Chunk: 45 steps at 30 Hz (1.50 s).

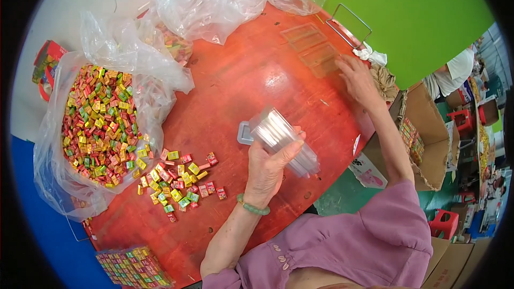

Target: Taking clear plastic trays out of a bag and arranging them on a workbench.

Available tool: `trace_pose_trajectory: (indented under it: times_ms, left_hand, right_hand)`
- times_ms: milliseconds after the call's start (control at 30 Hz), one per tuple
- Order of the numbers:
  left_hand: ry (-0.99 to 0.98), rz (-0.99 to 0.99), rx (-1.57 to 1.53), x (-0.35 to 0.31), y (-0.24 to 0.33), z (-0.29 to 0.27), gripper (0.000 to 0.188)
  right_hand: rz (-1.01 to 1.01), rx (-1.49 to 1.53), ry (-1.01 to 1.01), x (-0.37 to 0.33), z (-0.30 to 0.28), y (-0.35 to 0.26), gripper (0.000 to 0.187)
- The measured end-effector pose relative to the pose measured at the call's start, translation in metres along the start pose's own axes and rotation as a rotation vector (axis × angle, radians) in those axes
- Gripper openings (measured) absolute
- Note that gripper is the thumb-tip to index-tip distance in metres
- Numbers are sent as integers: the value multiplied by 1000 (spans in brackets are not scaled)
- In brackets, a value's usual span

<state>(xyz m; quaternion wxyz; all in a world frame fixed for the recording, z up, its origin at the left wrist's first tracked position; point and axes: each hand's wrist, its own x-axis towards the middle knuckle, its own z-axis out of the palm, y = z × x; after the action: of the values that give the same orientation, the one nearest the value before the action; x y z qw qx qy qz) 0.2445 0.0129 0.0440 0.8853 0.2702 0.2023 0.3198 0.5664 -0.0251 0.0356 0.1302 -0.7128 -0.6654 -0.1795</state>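
Note:
My left hand grips a stack of clear plastic trays tilted above the red table. A green bead bracelet circles that wrist. My right hand reaches to the far right of the table, its fingers apart and resting on a clear empty tray; another clear tray lies just beyond it. A small clear lid lies flat under the stack. Loose small wrapped candies in red, yellow and green lie scattered left of my left hand.
A big clear bag full of the same candies sits at the table's left. Crumpled empty plastic bags lie at the back. Filled candy trays stack at the front left. A cardboard box stands right, a person beyond it.

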Motion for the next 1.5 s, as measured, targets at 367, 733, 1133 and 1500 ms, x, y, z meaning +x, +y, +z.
trace_pose_trajectory:
  times_ms: [367,733,1133,1500]
  left_hand:
    - [-103,54,169,-5,-1,8,37]
    - [-68,30,39,-10,3,12,38]
    - [-111,-57,-57,-8,-2,9,57]
    - [-73,24,72,-11,-9,14,52]
  right_hand:
    - [-72,1306,-500,-23,-79,-131,17]
    - [100,417,-131,-37,-62,-39,12]
    - [-107,-185,-68,-36,-6,43,27]
    - [119,1125,-446,-40,-90,-135,24]
